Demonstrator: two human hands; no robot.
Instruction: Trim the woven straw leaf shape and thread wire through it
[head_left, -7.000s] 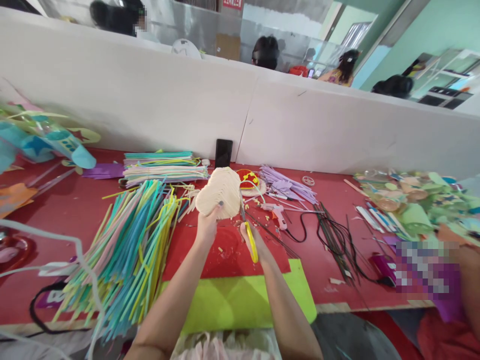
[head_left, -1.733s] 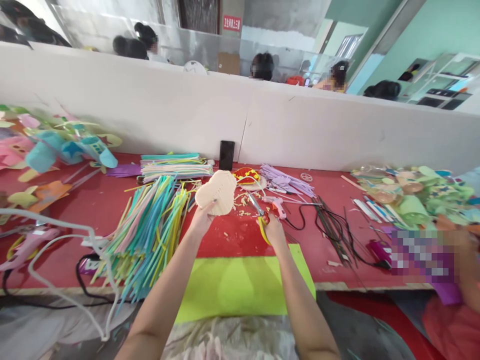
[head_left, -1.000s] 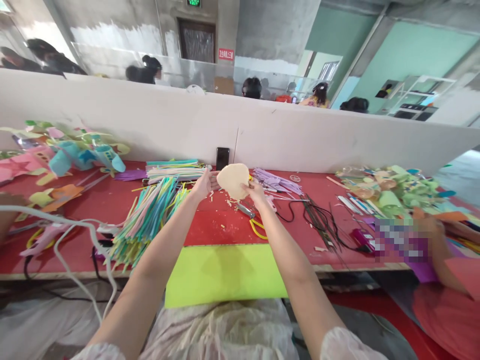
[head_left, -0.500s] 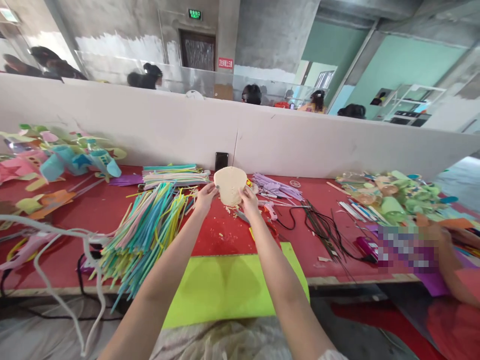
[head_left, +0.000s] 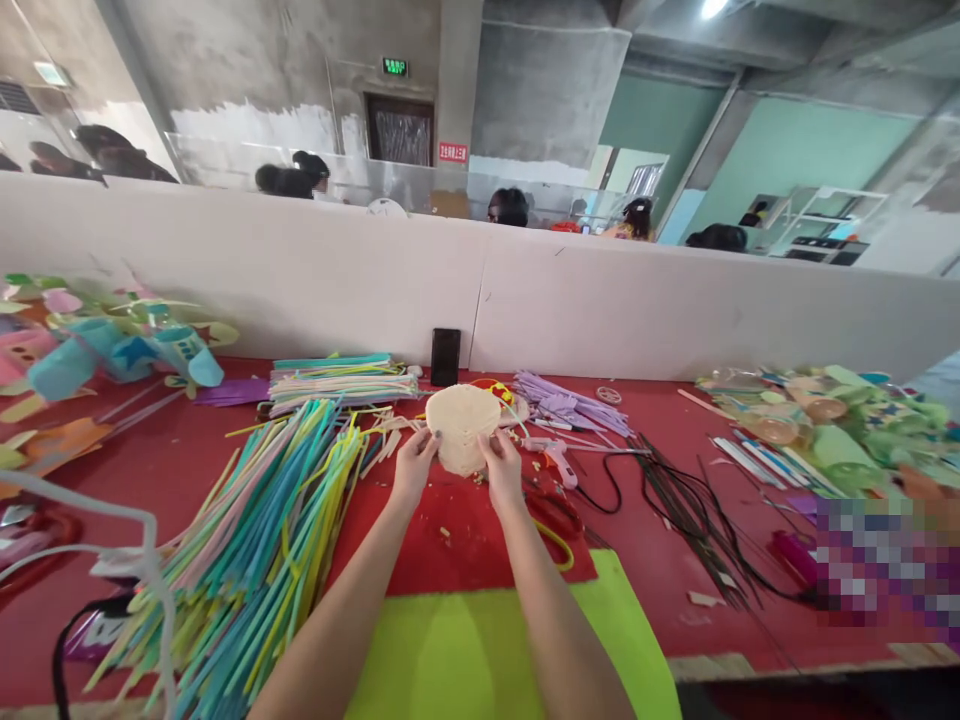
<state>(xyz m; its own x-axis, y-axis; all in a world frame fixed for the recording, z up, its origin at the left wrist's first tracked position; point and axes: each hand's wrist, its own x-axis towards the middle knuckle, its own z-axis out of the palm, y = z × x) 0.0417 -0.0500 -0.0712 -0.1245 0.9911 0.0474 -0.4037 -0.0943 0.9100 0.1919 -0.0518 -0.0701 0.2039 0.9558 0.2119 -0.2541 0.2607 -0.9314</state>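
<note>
Both hands hold up a flat, cream-coloured rounded piece (head_left: 463, 425), wider at the top and narrower below; its material I cannot make out. My left hand (head_left: 415, 462) pinches its lower left edge, and my right hand (head_left: 502, 465) pinches its lower right edge. Beneath it lies a red sheet (head_left: 442, 550) with small cream scraps on it. A lime-green sheet (head_left: 442, 650) spreads under my forearms. Right of my right hand rests a pink glue gun (head_left: 559, 462), and yellow-handled scissors (head_left: 555, 545) lie partly behind that forearm.
Bundled pastel pipe cleaners (head_left: 255, 530) fill the left side. Lilac strips (head_left: 570, 400) and dark thin stems (head_left: 694, 530) lie to the right. A black phone (head_left: 445, 357) leans on the white partition (head_left: 337, 270). Felt-like pieces (head_left: 847, 420) are heaped far right. A white cable (head_left: 154, 560) hangs at left.
The view has tilted up and come closer to the table. The cream piece stays pinched between both hands and sits lower in the picture. The neighbour's arm at right is no longer plainly visible.
</note>
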